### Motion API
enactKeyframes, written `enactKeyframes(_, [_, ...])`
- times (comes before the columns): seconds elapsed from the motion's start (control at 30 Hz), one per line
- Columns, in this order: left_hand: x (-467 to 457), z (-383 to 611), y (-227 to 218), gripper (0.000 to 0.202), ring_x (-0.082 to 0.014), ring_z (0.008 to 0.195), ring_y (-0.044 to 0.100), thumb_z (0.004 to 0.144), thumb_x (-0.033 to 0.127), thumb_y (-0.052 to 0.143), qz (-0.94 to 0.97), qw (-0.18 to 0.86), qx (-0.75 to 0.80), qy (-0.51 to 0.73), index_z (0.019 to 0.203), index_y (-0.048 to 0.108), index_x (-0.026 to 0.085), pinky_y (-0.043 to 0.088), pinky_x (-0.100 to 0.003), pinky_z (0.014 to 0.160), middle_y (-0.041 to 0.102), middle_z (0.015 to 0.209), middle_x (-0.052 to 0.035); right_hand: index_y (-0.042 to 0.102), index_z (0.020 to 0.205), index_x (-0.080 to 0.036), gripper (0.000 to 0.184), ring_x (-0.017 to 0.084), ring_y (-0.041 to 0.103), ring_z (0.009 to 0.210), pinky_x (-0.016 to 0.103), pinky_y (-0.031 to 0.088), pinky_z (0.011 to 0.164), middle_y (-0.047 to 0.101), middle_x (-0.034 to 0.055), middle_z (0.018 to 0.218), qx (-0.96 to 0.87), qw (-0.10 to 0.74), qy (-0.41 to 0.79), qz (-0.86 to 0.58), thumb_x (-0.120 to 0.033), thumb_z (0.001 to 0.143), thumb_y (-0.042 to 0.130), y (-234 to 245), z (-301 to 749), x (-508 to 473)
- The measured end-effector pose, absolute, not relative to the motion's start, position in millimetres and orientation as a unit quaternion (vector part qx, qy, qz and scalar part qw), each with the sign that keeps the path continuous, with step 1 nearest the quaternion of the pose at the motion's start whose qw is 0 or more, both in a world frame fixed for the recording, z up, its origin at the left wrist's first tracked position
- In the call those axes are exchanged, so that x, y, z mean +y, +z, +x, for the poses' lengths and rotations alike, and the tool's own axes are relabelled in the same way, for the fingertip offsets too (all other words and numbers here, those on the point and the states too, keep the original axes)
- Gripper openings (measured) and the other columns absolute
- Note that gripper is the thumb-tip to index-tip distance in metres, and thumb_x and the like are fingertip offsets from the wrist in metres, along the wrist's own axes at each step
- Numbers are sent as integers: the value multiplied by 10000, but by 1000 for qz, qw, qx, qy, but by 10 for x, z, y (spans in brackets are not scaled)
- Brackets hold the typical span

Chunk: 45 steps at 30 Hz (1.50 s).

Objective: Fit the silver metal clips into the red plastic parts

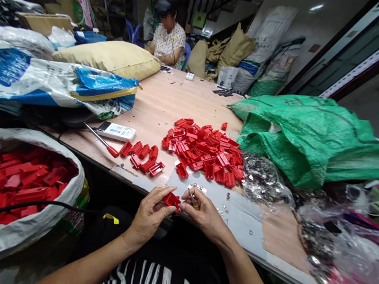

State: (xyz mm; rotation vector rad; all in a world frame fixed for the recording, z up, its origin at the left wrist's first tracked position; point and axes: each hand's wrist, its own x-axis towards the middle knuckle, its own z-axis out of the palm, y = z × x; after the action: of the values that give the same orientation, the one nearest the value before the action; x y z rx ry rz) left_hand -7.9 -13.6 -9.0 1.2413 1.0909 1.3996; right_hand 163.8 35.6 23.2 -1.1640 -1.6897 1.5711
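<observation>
Just over the near table edge, my left hand [148, 212] pinches a small red plastic housing [172, 200] between thumb and fingers. Close beside it, my right hand [205, 215] is closed round a small tool [195, 206] with a yellow handle and a thin metal shaft; its exact kind is unclear. The right fingertips are at the housing's right side, where a small part, if any, is too small to make out. Beyond my hands lies a heap of red plastic housings [205, 152]. Small metal pieces [199, 189] lie on the grey sheet [245, 223].
Left of the heap are several loose housings [144, 156], a red-handled screwdriver [103, 140] and a white device [116, 131]. An open sack [74, 162] of red housings stands at left. Bagged metal parts [266, 180] and a green sack [315, 138] lie right. A person [169, 43] sits opposite.
</observation>
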Motion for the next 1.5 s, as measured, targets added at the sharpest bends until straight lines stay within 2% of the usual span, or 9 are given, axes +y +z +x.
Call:
enactKeyframes(0.17, [-166,-73,-83,385,-193,947,608,807,237,660,571,423,427,559,1190,639,265,518,-300,833,626,1041,-64,496,856,-202,325,133,509,652,255,388,606,568,-23,707,-621,280,559,-473,-461,758,664,156,1608,281])
enactKeyframes(0.23, [-167,-75,-82,382,-196,960,606,809,229,657,580,413,429,556,1189,641,265,508,-310,860,630,1048,-67,502,853,-207,284,135,508,652,257,394,607,567,-24,709,-635,289,519,-493,-435,769,648,138,1592,253])
enactKeyframes(0.33, [-162,-67,-83,381,-185,909,618,801,241,663,550,449,432,556,1180,647,261,526,-293,814,621,1028,-59,509,836,-211,207,132,497,661,258,396,613,555,-21,734,-651,305,480,-504,-380,792,617,127,1568,209])
enactKeyframes(0.5, [-163,-40,-89,412,-158,833,610,772,259,692,473,518,441,560,1181,645,248,535,-276,783,620,959,-30,503,831,-206,205,130,484,669,257,393,613,532,-20,737,-642,309,497,-495,-388,810,595,121,1558,176])
enactKeyframes(0.7, [-166,-29,-89,379,-173,863,614,777,248,685,501,497,436,558,1156,662,244,539,-278,774,606,992,-45,507,854,-204,191,146,508,714,275,402,650,560,-8,783,-642,298,503,-497,-375,811,582,89,1563,173])
enactKeyframes(0.97, [-158,-28,-115,380,-165,840,604,791,240,675,528,468,441,554,1170,656,257,527,-266,752,602,982,-51,494,833,-212,179,134,455,689,271,384,646,496,-25,746,-645,312,498,-489,-371,831,577,50,1586,183])
enactKeyframes(1.17, [-146,-22,-112,409,-138,777,594,753,273,712,448,548,430,561,1157,660,237,522,-252,736,608,907,-21,477,832,-215,282,119,432,635,250,365,579,472,-34,721,-617,323,541,-472,-462,813,612,-7,1586,185])
enactKeyframes(1.33, [-138,-7,-119,435,-144,800,604,723,276,741,387,600,409,568,1147,661,221,507,-261,776,665,897,-19,468,850,-221,358,84,363,521,228,279,471,457,-54,679,-573,320,591,-468,-529,778,636,64,1563,159])
enactKeyframes(1.5, [-132,-2,-134,457,-133,791,617,718,242,744,346,636,378,577,1162,640,209,503,-251,768,682,872,-10,442,828,-228,369,63,329,468,217,243,440,407,-75,637,-536,324,629,-460,-554,792,613,137,1579,138])
